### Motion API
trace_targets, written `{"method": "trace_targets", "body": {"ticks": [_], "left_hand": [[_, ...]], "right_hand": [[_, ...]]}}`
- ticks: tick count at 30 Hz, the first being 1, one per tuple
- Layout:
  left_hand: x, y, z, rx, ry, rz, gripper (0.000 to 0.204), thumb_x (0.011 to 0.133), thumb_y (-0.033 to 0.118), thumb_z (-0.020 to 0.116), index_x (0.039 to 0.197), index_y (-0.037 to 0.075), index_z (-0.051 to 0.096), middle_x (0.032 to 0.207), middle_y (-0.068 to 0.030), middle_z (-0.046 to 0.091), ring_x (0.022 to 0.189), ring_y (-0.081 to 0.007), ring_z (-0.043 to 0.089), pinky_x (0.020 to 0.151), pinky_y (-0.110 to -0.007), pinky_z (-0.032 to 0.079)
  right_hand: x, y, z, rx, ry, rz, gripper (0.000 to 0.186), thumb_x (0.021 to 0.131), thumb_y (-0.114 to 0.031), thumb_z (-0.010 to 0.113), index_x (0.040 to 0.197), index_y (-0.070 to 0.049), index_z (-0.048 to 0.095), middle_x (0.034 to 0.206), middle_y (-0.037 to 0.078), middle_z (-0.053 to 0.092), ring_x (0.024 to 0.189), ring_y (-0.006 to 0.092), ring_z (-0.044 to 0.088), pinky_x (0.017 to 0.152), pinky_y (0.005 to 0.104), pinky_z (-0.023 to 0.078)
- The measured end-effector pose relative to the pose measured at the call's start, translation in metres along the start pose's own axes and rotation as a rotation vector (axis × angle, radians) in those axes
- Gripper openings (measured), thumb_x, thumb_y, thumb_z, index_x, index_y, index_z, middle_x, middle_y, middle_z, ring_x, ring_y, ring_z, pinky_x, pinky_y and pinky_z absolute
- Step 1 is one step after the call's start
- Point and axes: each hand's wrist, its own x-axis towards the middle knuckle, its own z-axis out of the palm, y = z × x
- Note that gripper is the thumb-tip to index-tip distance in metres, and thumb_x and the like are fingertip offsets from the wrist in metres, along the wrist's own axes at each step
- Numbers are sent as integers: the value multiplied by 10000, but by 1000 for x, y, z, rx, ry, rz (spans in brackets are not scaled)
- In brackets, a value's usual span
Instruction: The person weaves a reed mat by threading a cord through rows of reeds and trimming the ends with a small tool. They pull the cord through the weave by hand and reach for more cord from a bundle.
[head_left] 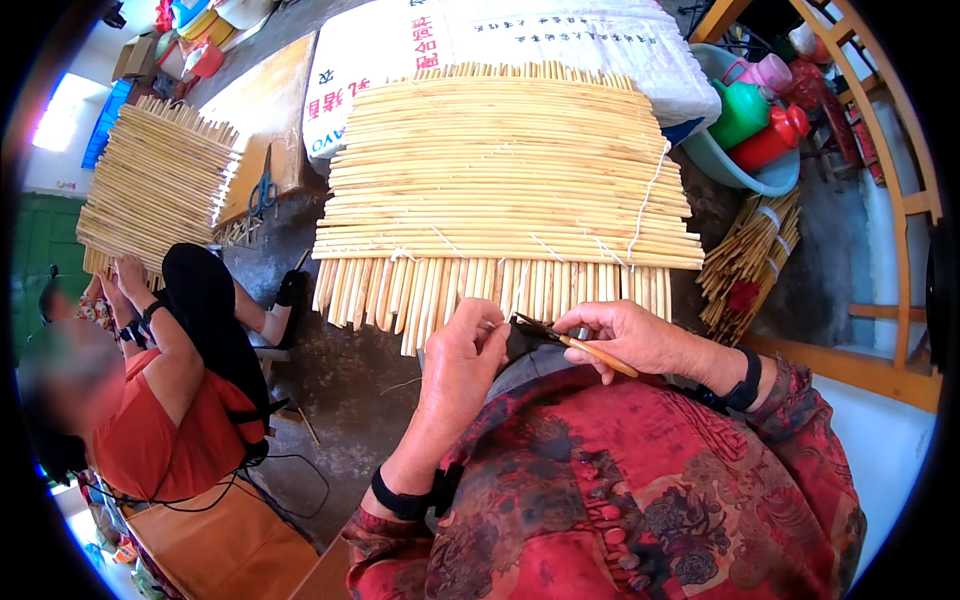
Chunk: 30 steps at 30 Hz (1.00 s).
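Observation:
A mat of pale reed sticks (505,170) lies in front of me, two layers tied with white string. Its near row of upright sticks ends just above my hands. My left hand (460,365) is curled at the mat's near edge, fingers pinched together on something too small to make out, perhaps string. My right hand (630,335) grips a tool with an orange wooden handle (600,355) and a dark pointed tip aimed toward my left hand. Both wrists wear black bands.
Another person in a red top sits at left, hands on a second reed mat (155,180). A bundle of reeds (745,265) leans at right beside a blue basin (745,165) with coloured jugs. A white printed sack (500,35) lies behind the mat. Blue scissors (263,190) rest on a board.

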Motion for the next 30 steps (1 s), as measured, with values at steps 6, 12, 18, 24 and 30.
{"method": "trace_targets", "body": {"ticks": [6,12,18,24,30], "left_hand": [[-7,-7,7,-197,54,-7,94,876,-33,594,937,-5,528,807,-68,615,698,-110,627,638,-230,501],[-8,-9,4,-299,72,-28,80,888,-19,593,932,-9,527,851,-96,650,724,-132,650,664,-230,511],[-8,-19,4,-366,85,16,74,893,-13,590,927,-6,525,831,-92,650,715,-128,649,635,-223,510],[-10,-19,5,-343,88,17,71,898,-19,572,939,-3,516,829,-102,645,681,-113,629,604,-216,500],[-10,-19,4,-322,94,19,88,898,-36,553,958,1,502,836,-108,637,664,-104,609,598,-216,490]], "right_hand": [[-7,8,6,57,22,11,385,899,-237,652,1185,0,555,706,12,572,519,59,548,476,199,462],[-8,3,11,97,28,-19,416,903,-240,647,1198,30,532,718,12,570,527,61,551,495,196,470],[-5,10,16,114,19,42,460,898,-279,652,1211,32,522,731,12,568,536,57,550,494,195,472],[1,6,27,75,-4,51,498,898,-332,643,1212,34,521,739,9,560,533,62,542,486,197,461],[9,24,27,68,-7,-40,533,888,-459,616,1120,15,546,716,-9,520,554,63,503,500,201,427]]}}
